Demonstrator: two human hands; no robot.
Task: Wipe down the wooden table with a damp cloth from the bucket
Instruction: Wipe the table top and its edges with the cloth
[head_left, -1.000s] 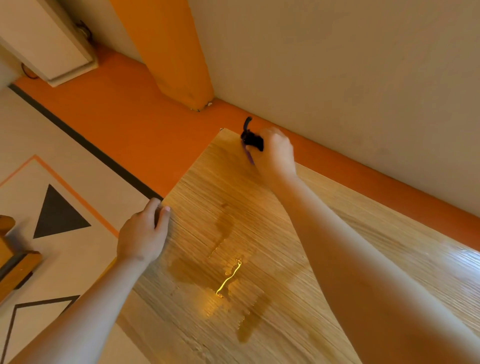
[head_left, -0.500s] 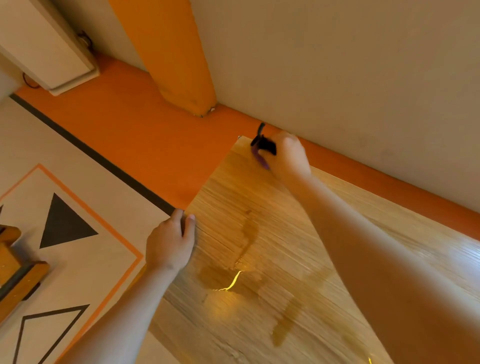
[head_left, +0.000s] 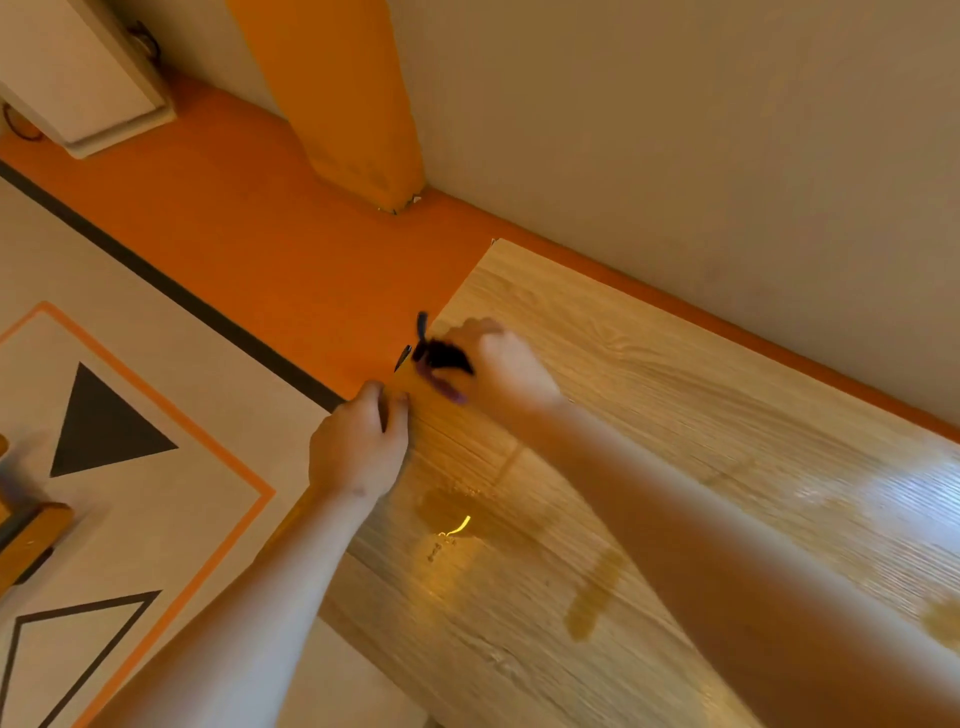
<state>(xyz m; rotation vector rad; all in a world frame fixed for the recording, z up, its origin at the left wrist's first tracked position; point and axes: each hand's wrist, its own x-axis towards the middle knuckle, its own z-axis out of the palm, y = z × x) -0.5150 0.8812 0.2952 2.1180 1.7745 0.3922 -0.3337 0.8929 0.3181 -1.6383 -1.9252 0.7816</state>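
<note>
The light wooden table (head_left: 701, 415) fills the right half of the view, with wet streaks and small puddles (head_left: 452, 514) on it. My right hand (head_left: 498, 369) is closed on a small dark cloth (head_left: 441, 358) and presses it on the tabletop at the table's left edge, below the far corner. The cloth sticks out past the edge. My left hand (head_left: 358, 441) grips that same left edge just below the cloth, fingers curled over it. No bucket is in view.
A cream wall runs close behind the table, with an orange floor strip (head_left: 260, 249) and an orange pillar (head_left: 343, 104) at the corner. A patterned floor with dark triangles (head_left: 104, 431) lies left. A wooden piece (head_left: 26, 535) shows at the far left edge.
My right hand has slid the cloth from the far corner down along the left edge toward my left hand. The view has shifted, so the table sits further right.
</note>
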